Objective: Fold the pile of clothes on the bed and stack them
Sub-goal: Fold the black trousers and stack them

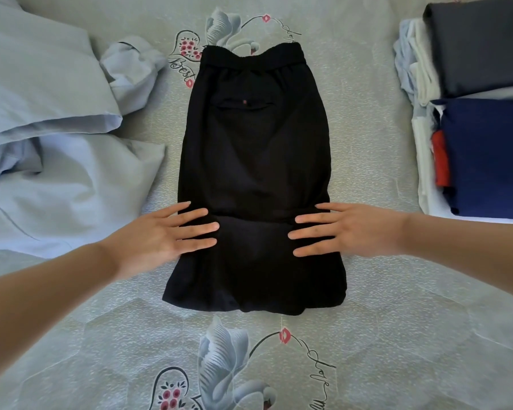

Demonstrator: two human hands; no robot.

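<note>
Printed bedsheet point(367, 350), grey with swan and heart motifs, lies nearest the camera and carries everything noted below; only one view, the head camera, is available.

Both forearms enter from the lower corners; the left hand point(154, 235) and right hand point(350, 229) lie flat with fingers straight and spread, fingertips pointing inward toward each other; neither grips anything; each rests on a side edge of the black shorts point(255, 161), partly on the cloth and partly on the sheet.

The black shorts lie flat at the centre of the bed, waistband point(252, 59) at the far end, hem toward the person; a back pocket point(243, 105) faces up; the long axis runs straight away from the person, square to the line between the two hands; the hands sit on the near third, level with a crosswise crease; both are about equally near the garment.

Judgement: smoothing step in hand; the next fold would likely bring the near end toward the waistband, or the reverse.

To the right, well apart, stands a stack of folded clothes point(486, 143), dark blue and grey on top; to the left lies the unfolded pale blue clothing point(48, 113), not yet done.
</note>
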